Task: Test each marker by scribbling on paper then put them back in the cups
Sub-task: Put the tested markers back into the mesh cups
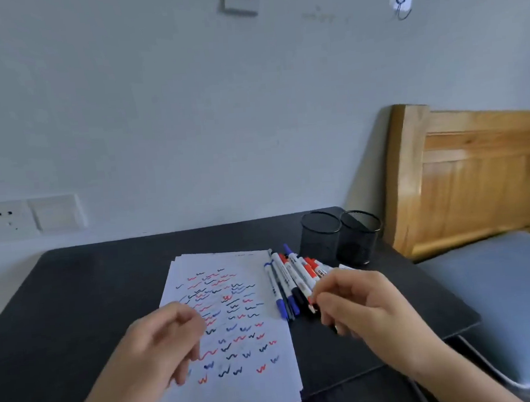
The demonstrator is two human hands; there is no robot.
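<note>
A pale wall [187, 111] fills the view beyond both hands, and a wooden headboard [476, 168] leans against it far past the right hand and to its right. The black table [74, 295] lies under both hands, with a grey-blue chair seat [502, 293] off its edge to the right of the right hand. A sheet of paper [250, 392], crowded with red, blue and black scribbles, lies under the left hand and stretches away from it. The left hand [164, 345] is blurred, relaxed and empty, its fingers bent downward with the tips resting on the paper. The right hand [364, 307] sits just right of the paper, its fingers curled around a marker [334, 328] whose dark end pokes out below them. Two black mesh cups [320, 241] stand upright and touching each other beyond the right hand, with no markers standing up out of them. The loose markers [290, 278], with red, blue and black caps, lie in a fanned pile between the paper's right edge and the right hand, their near ends at its fingertips. A white wall socket [5, 219] sits far beyond the left hand and to its left.
</note>
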